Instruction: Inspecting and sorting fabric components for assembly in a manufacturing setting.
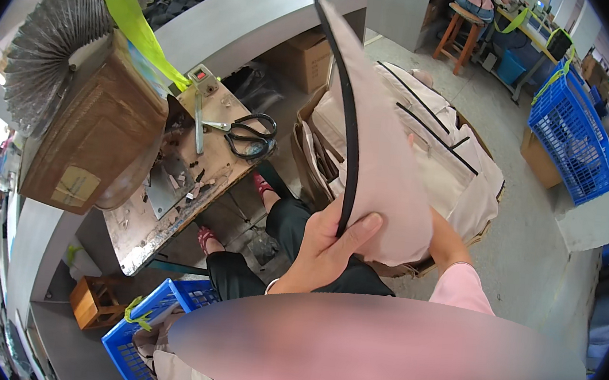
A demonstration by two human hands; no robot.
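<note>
A pale pink fabric piece (387, 169) with a black bound edge is held up in front of me, its pointed tip at the top. My left hand (336, 241) is closed on its lower black-edged corner, thumb on the near side. My right hand (448, 240) reaches behind the cloth from the right. Most of its fingers are hidden there, so its grip cannot be made out. Beyond the cloth, a cardboard box (307, 162) holds a pile of similar pale pieces (458, 194) with black trim.
On the left, a worn worktable (215, 163) carries black-handled scissors (251, 137) and scraps. A brown machine housing (98, 126) with a ribbed duct (55, 41) stands beside it. Blue crates sit near my left side (136, 335) and at the far right (574, 132). A wooden stool (467, 19) stands farther back.
</note>
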